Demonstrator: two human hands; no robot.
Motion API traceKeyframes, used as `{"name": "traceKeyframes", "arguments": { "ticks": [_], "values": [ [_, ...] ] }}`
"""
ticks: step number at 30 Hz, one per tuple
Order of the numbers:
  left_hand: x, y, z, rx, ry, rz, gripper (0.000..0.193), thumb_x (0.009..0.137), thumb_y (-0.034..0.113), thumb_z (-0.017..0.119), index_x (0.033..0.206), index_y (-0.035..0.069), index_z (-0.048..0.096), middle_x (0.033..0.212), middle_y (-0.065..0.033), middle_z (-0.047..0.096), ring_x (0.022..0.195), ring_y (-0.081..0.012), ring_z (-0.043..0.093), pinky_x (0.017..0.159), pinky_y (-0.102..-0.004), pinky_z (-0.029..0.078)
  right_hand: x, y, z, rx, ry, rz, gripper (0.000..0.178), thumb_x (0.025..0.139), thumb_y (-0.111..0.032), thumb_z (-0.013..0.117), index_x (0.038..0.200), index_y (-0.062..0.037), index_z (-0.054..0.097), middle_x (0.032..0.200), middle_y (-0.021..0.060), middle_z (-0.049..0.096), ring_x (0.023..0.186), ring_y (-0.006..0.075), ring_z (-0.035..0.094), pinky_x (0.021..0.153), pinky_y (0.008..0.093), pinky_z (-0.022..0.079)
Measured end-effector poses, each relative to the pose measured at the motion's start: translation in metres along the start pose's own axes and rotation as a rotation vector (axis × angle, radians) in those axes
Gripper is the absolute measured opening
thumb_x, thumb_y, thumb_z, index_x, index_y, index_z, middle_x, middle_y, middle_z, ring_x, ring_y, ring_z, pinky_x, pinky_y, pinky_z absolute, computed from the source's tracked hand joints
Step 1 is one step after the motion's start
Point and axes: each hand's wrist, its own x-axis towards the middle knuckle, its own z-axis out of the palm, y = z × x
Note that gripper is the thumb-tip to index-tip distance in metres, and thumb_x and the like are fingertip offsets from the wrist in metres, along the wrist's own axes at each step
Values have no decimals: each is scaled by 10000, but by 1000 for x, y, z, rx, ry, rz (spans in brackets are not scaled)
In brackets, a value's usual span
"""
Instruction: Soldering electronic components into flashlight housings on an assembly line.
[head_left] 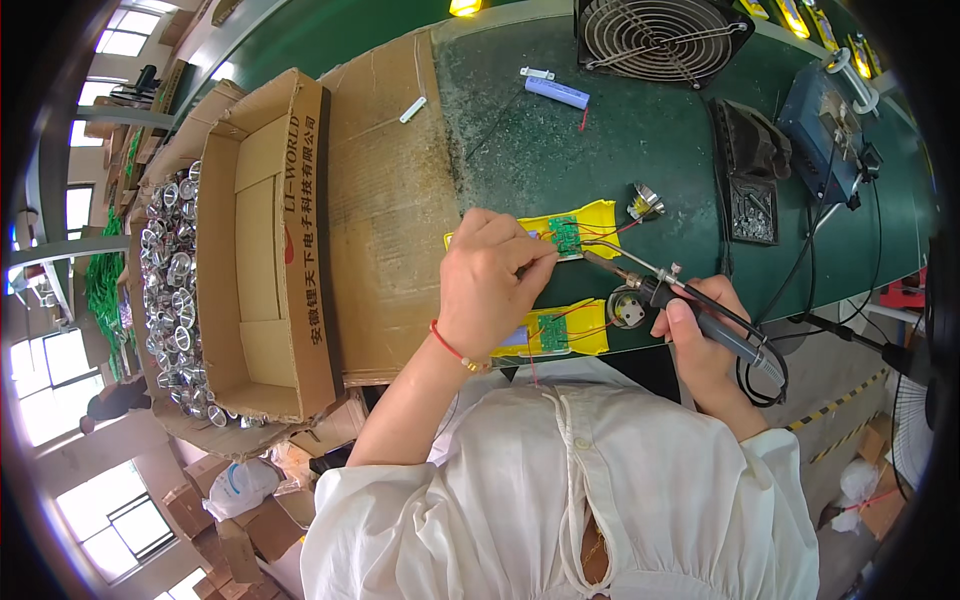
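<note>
My right hand (702,330) grips a soldering iron (722,338) with a thin metal feed tube clamped along it. Its tip points left, at the edge of a green circuit board (566,236) in an open yellow housing (602,216). Over the left part of that housing is my left hand (490,275), thumb and fingers pinched together beside the board; what they hold is hidden. Wires run from the board to a silvery lamp head (647,201). Nearer me lies a second yellow housing (588,318) with its own board (551,333), wired to a round metal lamp head (628,309).
A cardboard box (265,350) stands left, beside many shiny reflectors (178,290). Farther back lie a purple battery cell (557,93) and white strips (413,109). A fan (660,40) stands at the back. Rightward are a black tray (752,211) and a blue soldering station (822,130).
</note>
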Motion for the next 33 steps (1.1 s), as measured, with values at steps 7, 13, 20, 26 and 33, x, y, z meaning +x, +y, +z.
{"name": "traceKeyframes", "arguments": {
  "ticks": [7, 13, 20, 26, 33],
  "values": [
    [-2, 0, 1, 17, -14, -11, 38, 631, 75, 669, 651, 77, 636, 647, -29, 528, 715, -237, 506, 607, -326, 434, -2, -1, 0, -3, -5, 45, 155, 804, -83, 606, 862, 18, 504, 691, 84, 579, 583, 105, 569, 520, 239, 485],
    [-2, 1, 2, 20, -29, -20, 40, 627, 72, 666, 644, 74, 629, 650, -29, 527, 716, -235, 501, 611, -324, 433, -1, 4, 3, -37, 11, 3, 147, 800, -103, 587, 860, -1, 499, 699, 68, 552, 498, 102, 555, 414, 197, 415],
    [-4, 0, 3, 32, -22, -20, 34, 627, 73, 663, 642, 81, 633, 647, -22, 525, 720, -232, 499, 615, -322, 433, 1, 3, 2, -4, -19, 10, 155, 798, -78, 613, 848, 25, 509, 667, 77, 573, 557, 102, 563, 499, 229, 478],
    [0, 1, 1, 31, -49, -18, 28, 631, 73, 661, 645, 79, 638, 637, -23, 524, 715, -231, 500, 606, -322, 434, -3, 2, -3, 70, 59, -16, 149, 812, -90, 596, 866, 15, 505, 667, 78, 569, 530, 110, 565, 450, 211, 442],
    [2, 3, -4, 48, -101, -62, 15, 645, 78, 664, 652, 82, 651, 635, -26, 522, 712, -233, 500, 597, -325, 437, -6, 8, -10, 109, 87, -58, 162, 814, -103, 595, 871, 10, 492, 673, 82, 566, 503, 112, 557, 425, 204, 420]
  ]
}}
